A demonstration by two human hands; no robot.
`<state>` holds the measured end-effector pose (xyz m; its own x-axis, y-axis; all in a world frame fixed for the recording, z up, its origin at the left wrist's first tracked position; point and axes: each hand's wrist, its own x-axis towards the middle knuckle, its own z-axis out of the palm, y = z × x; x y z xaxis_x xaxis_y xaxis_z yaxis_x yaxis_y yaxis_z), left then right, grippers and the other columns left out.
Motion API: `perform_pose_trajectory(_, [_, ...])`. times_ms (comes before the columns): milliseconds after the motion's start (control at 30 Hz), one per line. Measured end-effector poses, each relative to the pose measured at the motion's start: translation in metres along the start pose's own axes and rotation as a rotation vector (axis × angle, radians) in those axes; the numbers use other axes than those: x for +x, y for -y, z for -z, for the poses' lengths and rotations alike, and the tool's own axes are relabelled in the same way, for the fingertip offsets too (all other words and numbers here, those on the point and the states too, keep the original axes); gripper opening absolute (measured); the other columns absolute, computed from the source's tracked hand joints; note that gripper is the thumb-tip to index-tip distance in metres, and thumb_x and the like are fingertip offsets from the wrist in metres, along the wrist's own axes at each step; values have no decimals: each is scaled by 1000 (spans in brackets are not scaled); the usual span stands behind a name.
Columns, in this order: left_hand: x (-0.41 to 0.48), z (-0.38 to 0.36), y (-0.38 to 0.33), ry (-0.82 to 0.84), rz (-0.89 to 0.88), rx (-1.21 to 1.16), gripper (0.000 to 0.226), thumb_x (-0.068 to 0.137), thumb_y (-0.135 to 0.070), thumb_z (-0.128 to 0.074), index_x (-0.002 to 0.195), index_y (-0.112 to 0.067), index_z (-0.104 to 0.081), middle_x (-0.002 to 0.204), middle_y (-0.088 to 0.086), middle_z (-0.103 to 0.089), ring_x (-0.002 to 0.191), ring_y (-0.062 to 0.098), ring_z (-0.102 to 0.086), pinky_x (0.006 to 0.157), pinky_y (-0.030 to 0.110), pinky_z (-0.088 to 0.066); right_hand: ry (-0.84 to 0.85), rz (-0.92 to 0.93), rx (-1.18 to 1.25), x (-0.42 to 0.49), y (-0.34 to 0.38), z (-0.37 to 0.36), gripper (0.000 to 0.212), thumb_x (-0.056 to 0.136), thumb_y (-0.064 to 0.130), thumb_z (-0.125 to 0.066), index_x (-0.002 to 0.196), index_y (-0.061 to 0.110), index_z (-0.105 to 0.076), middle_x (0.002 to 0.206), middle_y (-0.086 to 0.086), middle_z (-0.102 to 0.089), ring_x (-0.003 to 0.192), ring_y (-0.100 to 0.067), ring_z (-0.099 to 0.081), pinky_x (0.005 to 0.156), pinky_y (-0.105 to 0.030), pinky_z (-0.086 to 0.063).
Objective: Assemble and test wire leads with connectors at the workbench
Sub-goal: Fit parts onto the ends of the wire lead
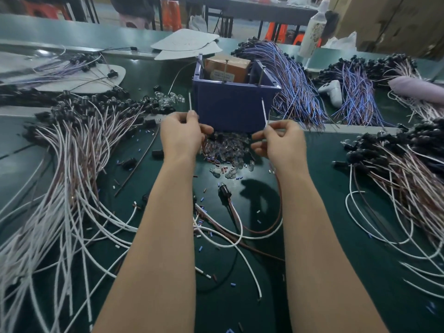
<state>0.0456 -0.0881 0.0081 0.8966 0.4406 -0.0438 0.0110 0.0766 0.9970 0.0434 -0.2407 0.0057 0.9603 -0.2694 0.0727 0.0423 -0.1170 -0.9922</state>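
The fingers (192, 117) of the left hand (180, 137) were closed in a pinch on the left wire end (190, 102), a white tip standing upright before the near wall of the blue box (233, 106). The right hand (283, 140) pinched the right wire end (264, 111) the same way, its tip leaning a little to the left. Both tips were apart from the box and well below the metal pins (261, 75) that rose from its top edge. If those pins were the test contacts, a thin tip held this loosely could bend or slide in the pinch and miss them. A dark part sat under the left hand's lower fingers, too blurred to name, and it might drop if that hand shifted its hold. Just below and between the hands lay a heap of clear bulbs (223, 152), which a lowered wrist could scatter or crush. Nearer, loose leads (230, 236) crossed the green tabletop (324, 212) under both forearms, so any trailing wire might snag there and tug a tip free. The big bundles (72, 159) to the left and right could tangle in it too
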Motion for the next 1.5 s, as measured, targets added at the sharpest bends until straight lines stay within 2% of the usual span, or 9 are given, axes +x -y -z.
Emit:
perform_pose_trajectory(133, [8,-18,-10,23,-33,53,30,99,-22,-46,71,-13,-53,41,-7,-60,31,0,-39,43,17,-31,-52,110,92,13,10,-13,19,98,3,-41,88,19,-41,80,-11,-63,44,-7,-59,48,-18,-47])
perform_pose_trajectory(267, [16,-29,-11,16,-91,84,32,96,-22,-50,66,-15,-56,42,-7,-61,39,3,-44,53,21,-36,-62,151,58,26,10,-18,14,99,4,-41,106,15,-43,81,-8,-64,45,-7,-60,48,-18,-47])
perform_pose_trajectory(433, [20,-35,-6,38,-122,89,31,95,-23,-52,65,-16,-57,45,-4,-61,48,6,-46,72,29,-39,-46,128,-9,36,8,-17,16,98,5,-43,111,13,-49,81,-6,-65,47,-8,-62,49,-18,-49])
perform_pose_trajectory(800, [30,-41,-11,91,-122,114,31,96,-24,-51,68,-14,-60,46,-5,-62,39,3,-41,46,19,-32,-32,135,-3,41,2,-14,21,97,4,-43,112,15,-51,80,-7,-66,49,-11,-64,50,-20,-49])
perform_pose_trajectory(1000, [30,-37,-15,171,-96,68,33,100,-24,-47,71,-13,-58,50,-6,-63,41,2,-43,42,13,-34,-91,197,-54,35,5,-19,28,90,1,-40,83,24,-54,71,-3,-65,46,-10,-55,51,-26,-46])
perform_pose_trajectory(1100, [31,-32,-19,227,-120,108,32,98,-30,-49,70,-20,-61,69,-10,-64,64,3,-51,62,19,-43,62,216,-94,30,9,-25,24,89,3,-47,84,18,-65,71,-1,-67,48,-1,-54,49,-17,-43])
perform_pose_trajectory(1200, [28,-29,-21,295,-147,48,30,96,-31,-53,70,-22,-65,67,-10,-59,72,6,-51,73,25,-43,271,179,-73,27,11,-31,12,93,15,-57,95,11,-68,75,-1,-70,60,-4,-61,56,-17,-49])
perform_pose_trajectory(1367, [18,-35,-22,400,-143,-108,25,95,-26,-56,76,-13,-66,57,-3,-60,50,11,-57,45,22,-45,367,120,125,25,14,-37,14,93,13,-58,93,4,-69,74,-6,-70,68,-16,-65,64,-25,-54])
perform_pose_trajectory(1500, [16,-40,-21,361,-170,-83,18,95,-25,-57,82,-14,-67,69,3,-63,55,12,-59,46,22,-47,369,51,266,23,16,-39,13,91,6,-57,86,6,-69,68,-5,-67,65,-17,-61,65,-27,-52])
